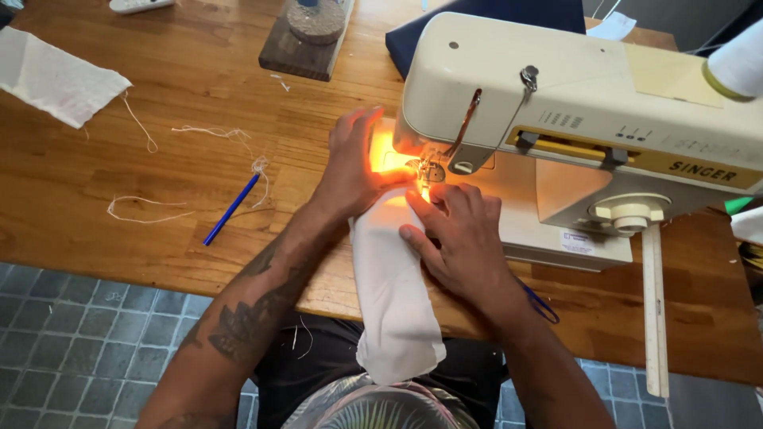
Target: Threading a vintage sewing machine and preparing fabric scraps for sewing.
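White cloth [393,294] | under both palms | left hand [350,163] flat | right hand [457,238] flat, pressing

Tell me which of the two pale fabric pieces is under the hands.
The long white fabric strip at the sewing machine, hanging over the table edge; both hands press it. The other piece lies untouched, far left.

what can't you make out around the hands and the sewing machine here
Head view only:
- Needle and presser foot: washed out by lamp glare.
- White cloth under the foot: covered by left hand and right hand.
- Thread spool: cut off by the right edge.
- Sewing machine dial marks: too small.
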